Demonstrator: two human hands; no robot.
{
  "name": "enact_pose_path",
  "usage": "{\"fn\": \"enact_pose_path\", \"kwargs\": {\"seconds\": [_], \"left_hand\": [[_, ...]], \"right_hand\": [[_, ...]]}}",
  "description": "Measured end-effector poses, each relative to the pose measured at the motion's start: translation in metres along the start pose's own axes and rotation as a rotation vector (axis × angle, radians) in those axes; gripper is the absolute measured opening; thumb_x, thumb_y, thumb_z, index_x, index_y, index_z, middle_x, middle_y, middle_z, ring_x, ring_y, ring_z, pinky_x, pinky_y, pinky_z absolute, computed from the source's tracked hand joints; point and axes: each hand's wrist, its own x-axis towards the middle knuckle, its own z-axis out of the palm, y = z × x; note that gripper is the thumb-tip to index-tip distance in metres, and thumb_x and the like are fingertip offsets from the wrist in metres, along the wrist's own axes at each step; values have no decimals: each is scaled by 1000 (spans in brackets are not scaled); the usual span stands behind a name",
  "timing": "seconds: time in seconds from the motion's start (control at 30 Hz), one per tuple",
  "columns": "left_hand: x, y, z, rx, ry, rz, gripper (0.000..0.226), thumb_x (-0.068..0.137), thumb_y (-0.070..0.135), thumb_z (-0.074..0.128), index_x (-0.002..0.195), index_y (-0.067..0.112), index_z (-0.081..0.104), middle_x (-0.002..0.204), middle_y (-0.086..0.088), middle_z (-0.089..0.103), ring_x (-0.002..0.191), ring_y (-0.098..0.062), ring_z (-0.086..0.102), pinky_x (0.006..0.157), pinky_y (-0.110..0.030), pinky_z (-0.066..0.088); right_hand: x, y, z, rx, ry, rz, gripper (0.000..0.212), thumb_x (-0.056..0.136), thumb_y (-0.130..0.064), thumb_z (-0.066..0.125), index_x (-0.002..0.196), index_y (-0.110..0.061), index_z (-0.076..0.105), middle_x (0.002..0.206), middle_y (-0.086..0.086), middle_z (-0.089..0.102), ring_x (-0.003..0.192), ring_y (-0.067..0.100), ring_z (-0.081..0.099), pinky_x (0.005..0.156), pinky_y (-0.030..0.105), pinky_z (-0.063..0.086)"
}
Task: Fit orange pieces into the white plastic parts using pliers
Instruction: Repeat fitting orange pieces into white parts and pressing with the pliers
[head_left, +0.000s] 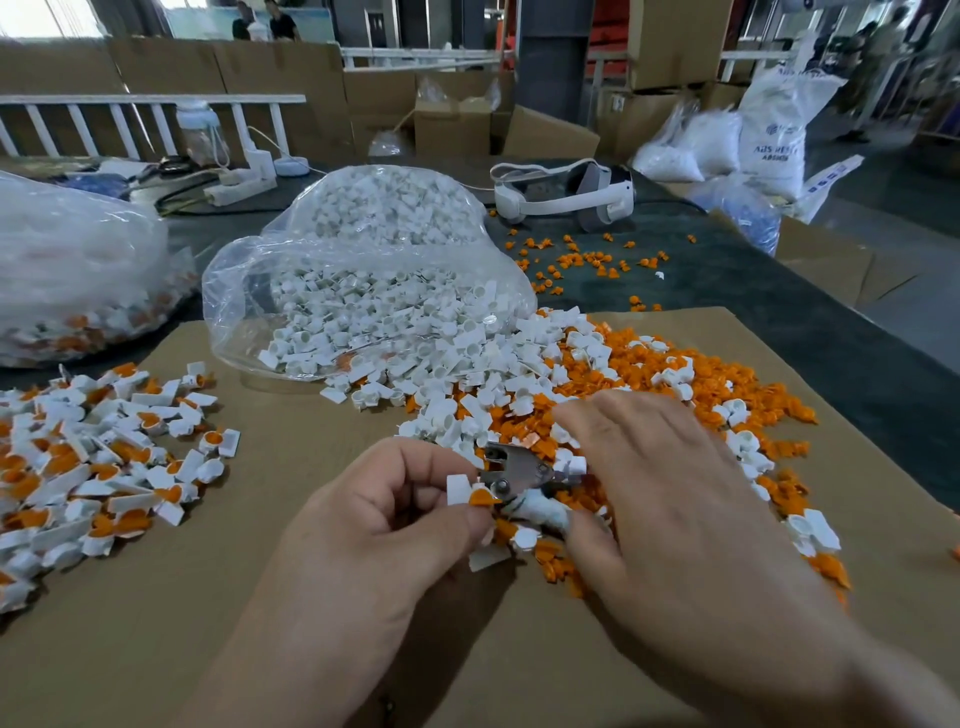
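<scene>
My left hand (395, 509) pinches a white plastic part (458, 488) with an orange piece (483, 498) set in it, low in the middle of the view. The metal jaws of the pliers (511, 470) close on that orange piece from the right. My right hand (660, 493) grips the pliers' handles, which lie mostly hidden under its palm. Right behind both hands lies a mixed heap of loose white parts and orange pieces (623, 395) on the cardboard sheet (260, 597).
A pile of fitted white-and-orange parts (98, 467) lies at the left. An open clear bag of white parts (374, 291) sits behind the heap, another bag (78, 270) at far left. Scattered orange pieces (587, 260), a white headset (566, 195), boxes and sacks stand farther back.
</scene>
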Motion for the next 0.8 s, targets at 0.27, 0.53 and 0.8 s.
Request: {"fn": "enact_pose_path", "kwargs": {"seconds": [0.27,0.53,0.8], "left_hand": [[4,1,-3,-83,44,-17,38,45,41,78,82,33,77,58,2,62,51,-13,61,48,-22,51],[5,0,-6,-116,16,-24,39,47,29,96,82,30,77,57,-2,62,50,-12,60,46,-22,50],[5,6,-6,-239,65,-28,36,46,31,82,81,23,78,60,-6,60,51,-14,59,44,-22,48]], "right_hand": [[1,29,1,-114,-307,2,70,81,-67,27,143,-37,15,144,-13,30,129,12,26,109,35,22],[5,27,3,-175,-247,-21,58,81,-60,22,133,-36,32,123,-12,46,106,14,37,96,35,33],[11,21,-4,92,-3,27,31,83,-56,17,82,-33,39,74,-12,47,69,6,44,58,24,36]]}}
